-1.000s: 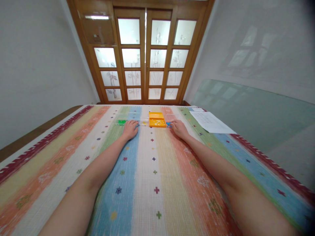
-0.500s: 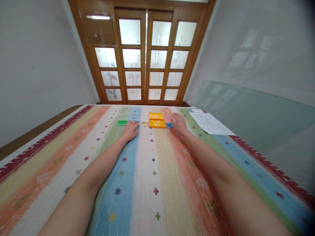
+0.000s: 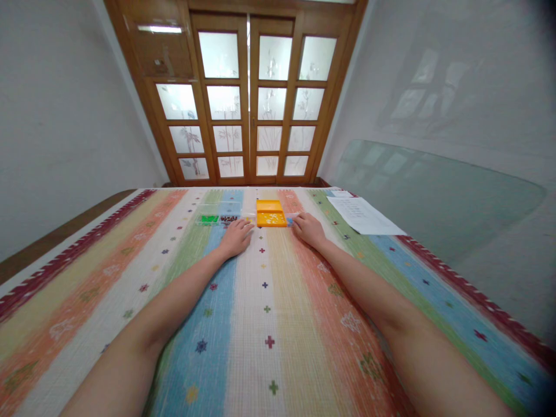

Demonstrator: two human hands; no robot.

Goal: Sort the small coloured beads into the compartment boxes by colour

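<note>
On the far part of the table sits an orange case (image 3: 271, 218), its lid raised, with small white pieces inside. Just left of it is a small clear box with yellow pieces (image 3: 249, 220). My left hand (image 3: 237, 237) lies beside this box, fingers stretched out and partly covering it. Further left are clear boxes of dark red pieces (image 3: 229, 219) and green pieces (image 3: 209, 219). To the right of the case, my right hand (image 3: 309, 229) has its fingers bent at a clear box with blue pieces (image 3: 289, 221), hiding part of it.
A striped, patterned cloth (image 3: 260, 336) covers the table. White paper sheets (image 3: 362, 215) lie at the far right. A pale glass panel (image 3: 434, 197) leans by the right wall, and wooden doors with glass panes (image 3: 252, 87) stand behind the table.
The clear lid at my right hand was tilted up and now looks lowered over the blue pieces. My left hand has shifted right, uncovering the dark red pieces. The view has turned slightly.
</note>
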